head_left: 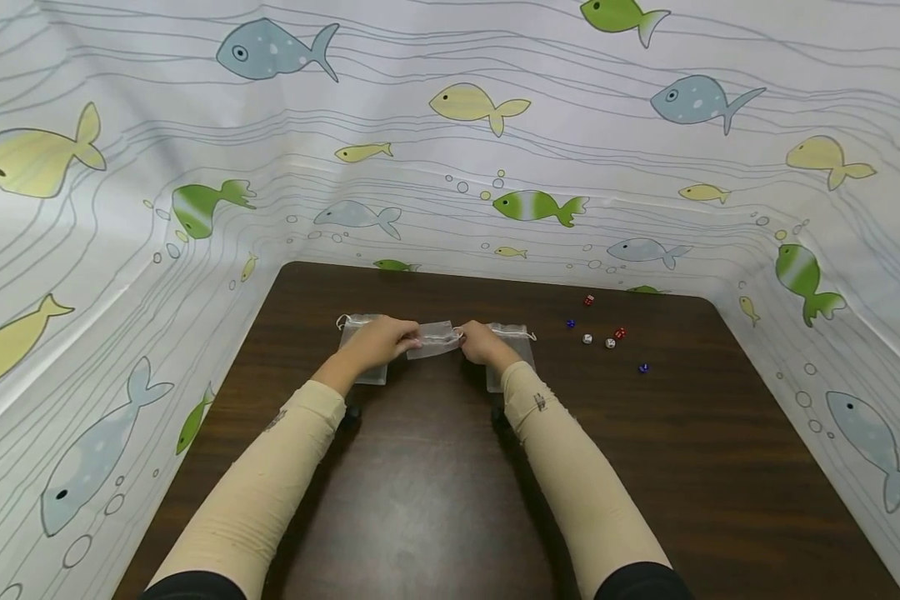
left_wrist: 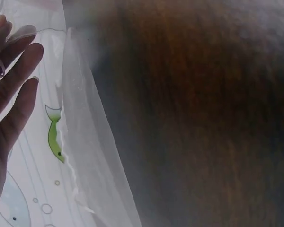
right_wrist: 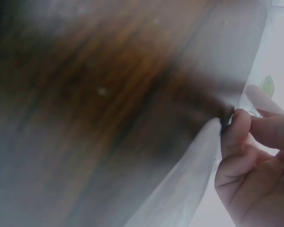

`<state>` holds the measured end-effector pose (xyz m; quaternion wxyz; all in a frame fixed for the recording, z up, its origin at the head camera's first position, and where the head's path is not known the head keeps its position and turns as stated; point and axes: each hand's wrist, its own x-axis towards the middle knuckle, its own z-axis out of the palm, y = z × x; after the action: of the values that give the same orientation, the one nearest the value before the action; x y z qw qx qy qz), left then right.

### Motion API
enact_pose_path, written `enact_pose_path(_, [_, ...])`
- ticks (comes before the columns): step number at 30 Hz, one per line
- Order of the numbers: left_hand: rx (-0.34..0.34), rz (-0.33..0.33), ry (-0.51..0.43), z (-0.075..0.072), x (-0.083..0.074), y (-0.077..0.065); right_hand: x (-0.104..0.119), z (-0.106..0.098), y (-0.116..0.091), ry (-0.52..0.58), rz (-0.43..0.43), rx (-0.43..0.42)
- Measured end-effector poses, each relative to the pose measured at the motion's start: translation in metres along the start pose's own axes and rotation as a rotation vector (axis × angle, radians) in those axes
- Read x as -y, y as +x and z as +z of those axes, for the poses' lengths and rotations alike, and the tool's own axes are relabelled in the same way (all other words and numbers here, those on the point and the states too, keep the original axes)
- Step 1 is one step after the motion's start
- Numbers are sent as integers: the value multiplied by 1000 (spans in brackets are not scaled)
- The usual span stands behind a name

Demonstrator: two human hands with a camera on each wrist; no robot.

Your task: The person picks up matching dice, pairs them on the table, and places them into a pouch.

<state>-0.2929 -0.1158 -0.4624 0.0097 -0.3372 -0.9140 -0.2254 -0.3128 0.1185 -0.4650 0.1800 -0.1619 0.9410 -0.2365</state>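
A sheer white drawstring pouch (head_left: 433,342) stretches between the two hands above the table. My left hand (head_left: 382,341) holds its left end between thumb and fingertips, while the other fingers (left_wrist: 20,111) extend loosely in the left wrist view. At the pouch's right end, near the white cord, my right hand (head_left: 482,343) pinches with thumb and curled index finger, also visible in the right wrist view. A second sheer pouch (head_left: 372,374) lies partly under the left hand and wrist. Another pouch (head_left: 512,336) lies partly beneath the right hand and wrist.
Several small dice lie on the dark wooden table (head_left: 420,500) to the right, including a red die (head_left: 588,300), a blue die (head_left: 643,367) and a white die (head_left: 610,342). A fish-print curtain (head_left: 435,183) surrounds the table's back and sides.
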Motion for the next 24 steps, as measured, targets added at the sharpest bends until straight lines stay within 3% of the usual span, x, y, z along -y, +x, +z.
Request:
enact_pose_path(11, [48, -10, -25, -2, 4, 2, -5, -6, 0, 122, -58, 2])
enact_pose_path(18, [46, 9, -55, 3, 6, -1, -10, -13, -7, 120, -95, -23])
enact_pose_path(24, [32, 11, -78, 6, 7, -3, -22, -22, -12, 184, -97, -106])
